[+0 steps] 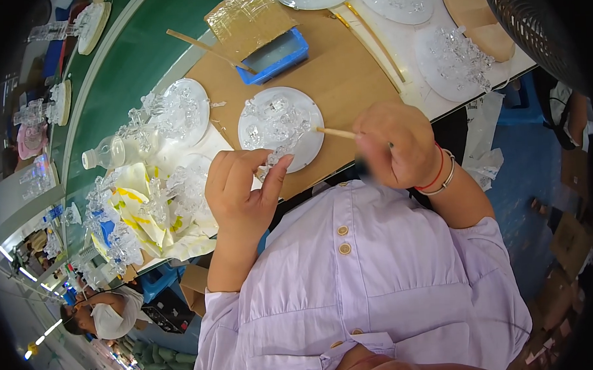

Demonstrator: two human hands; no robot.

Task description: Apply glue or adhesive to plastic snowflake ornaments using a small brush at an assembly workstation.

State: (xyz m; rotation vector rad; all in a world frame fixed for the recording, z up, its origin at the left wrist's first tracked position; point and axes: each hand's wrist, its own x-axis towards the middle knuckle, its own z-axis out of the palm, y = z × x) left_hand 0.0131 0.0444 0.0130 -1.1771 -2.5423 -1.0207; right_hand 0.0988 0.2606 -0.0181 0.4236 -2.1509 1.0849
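Observation:
A round white disc (247, 135) lies on brown cardboard in front of me, with clear plastic pieces (281, 113) standing on it. My left hand (244, 190) is at its near left edge, thumb and fingers pinching a small clear piece (273, 158). From the right, my right hand (397, 147) is closed round a thin wooden stick (337, 133). The stick's tip reaches the clear pieces on the disc's right side; whether it touches them I cannot tell. Something dark and blurred shows below my right fingers.
Beyond the disc stands a blue tub (275, 65) with a taped cardboard flap (251, 21) and another stick (201, 47) leaning on it. More discs with clear pieces (186, 114) and a clear bottle (106, 153) are at left. A black fan (527, 23) is at far right.

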